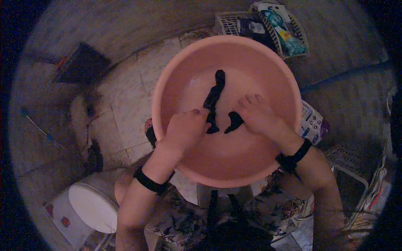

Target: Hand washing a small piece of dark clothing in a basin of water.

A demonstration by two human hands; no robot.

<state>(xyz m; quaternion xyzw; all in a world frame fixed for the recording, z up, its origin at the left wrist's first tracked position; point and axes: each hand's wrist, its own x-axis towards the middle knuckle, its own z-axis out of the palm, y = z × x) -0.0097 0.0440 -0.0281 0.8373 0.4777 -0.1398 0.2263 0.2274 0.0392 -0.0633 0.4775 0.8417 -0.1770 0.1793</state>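
A wide pink plastic basin (229, 182) stands in front of me. On its floor lies a long, narrow black cloth (214, 94), sock-like in shape and stretched away from me. My left hand (186, 127) is closed at its near end, and a short bit of cloth shows past the fingers. To the right, my right hand (257, 112) is curled over a smaller black cloth piece (234, 121) whose pointed end sticks out by the thumb. Whether the two black pieces join cannot be seen.
Beyond the basin a white plastic basket (230, 26) and a rack with packets (284, 33) stand by the wall. A blue hose (343, 75) runs at right, near a white and purple package (312, 124). At lower left is a white round-topped stool (93, 207).
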